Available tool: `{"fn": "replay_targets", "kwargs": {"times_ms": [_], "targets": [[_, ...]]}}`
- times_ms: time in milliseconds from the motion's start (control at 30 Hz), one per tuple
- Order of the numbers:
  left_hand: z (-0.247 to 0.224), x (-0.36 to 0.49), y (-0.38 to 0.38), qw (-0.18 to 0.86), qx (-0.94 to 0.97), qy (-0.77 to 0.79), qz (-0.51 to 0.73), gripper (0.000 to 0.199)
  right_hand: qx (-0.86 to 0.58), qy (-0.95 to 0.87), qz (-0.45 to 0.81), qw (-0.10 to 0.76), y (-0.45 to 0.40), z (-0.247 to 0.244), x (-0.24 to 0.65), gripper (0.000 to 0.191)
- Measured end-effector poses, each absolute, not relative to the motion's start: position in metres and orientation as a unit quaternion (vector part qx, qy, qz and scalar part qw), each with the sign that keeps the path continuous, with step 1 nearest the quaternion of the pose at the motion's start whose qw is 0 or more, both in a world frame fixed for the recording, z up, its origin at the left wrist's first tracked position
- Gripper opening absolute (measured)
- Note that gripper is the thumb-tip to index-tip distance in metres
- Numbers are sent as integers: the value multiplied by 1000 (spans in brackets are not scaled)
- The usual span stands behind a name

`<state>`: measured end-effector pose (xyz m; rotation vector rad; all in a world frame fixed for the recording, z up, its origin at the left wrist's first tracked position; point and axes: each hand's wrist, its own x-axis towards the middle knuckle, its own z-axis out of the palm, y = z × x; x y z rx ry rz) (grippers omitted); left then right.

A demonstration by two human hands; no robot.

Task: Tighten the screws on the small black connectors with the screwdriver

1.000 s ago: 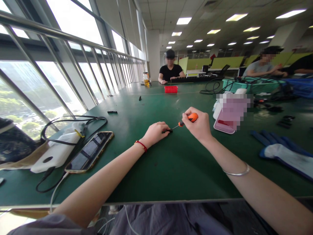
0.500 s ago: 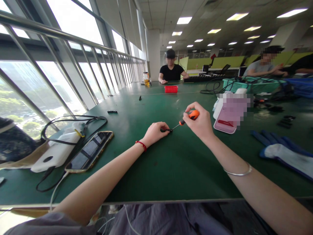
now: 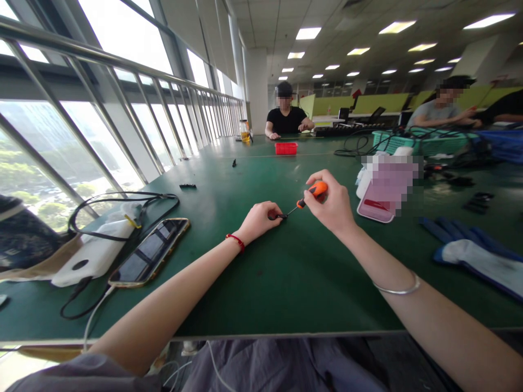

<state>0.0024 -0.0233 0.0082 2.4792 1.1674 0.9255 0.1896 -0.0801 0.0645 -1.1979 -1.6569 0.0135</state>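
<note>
My left hand (image 3: 261, 220) rests on the green table (image 3: 261, 283) and pinches a small black part (image 3: 281, 216) between thumb and fingers. Above and to the right of it, my right hand (image 3: 330, 200) is wrapped round the orange and black handle of a screwdriver (image 3: 317, 189). The screwdriver's thin shaft slants down to the left, and its tip meets the black part or lies right beside it. Fine detail at the tip is too small to tell.
A phone (image 3: 151, 253), a white power bank (image 3: 96, 253) and cables lie left. A red tray (image 3: 286, 148) stands ahead, near a seated person (image 3: 286, 117). On the right are a pink-screened phone (image 3: 378, 196), gloves (image 3: 482, 256) and a green basket (image 3: 425, 142).
My right hand has shifted slightly left with the screwdriver, whose handle has turned a little in the fingers. Across the table, the person's hand has lifted. My left hand has barely moved.
</note>
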Motion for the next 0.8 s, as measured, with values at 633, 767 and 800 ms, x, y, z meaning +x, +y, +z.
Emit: {"fn": "replay_targets", "kwargs": {"times_ms": [633, 767, 800], "targets": [[8, 2, -22, 121, 857, 390, 314, 9, -509, -696, 30, 505, -82, 64, 186, 20], [8, 2, -22, 123, 855, 394, 315, 9, -496, -698, 40, 514, -83, 63, 185, 17], [7, 2, -22, 124, 854, 394, 316, 10, -494, -697, 38, 518, -82, 63, 185, 21]]}}
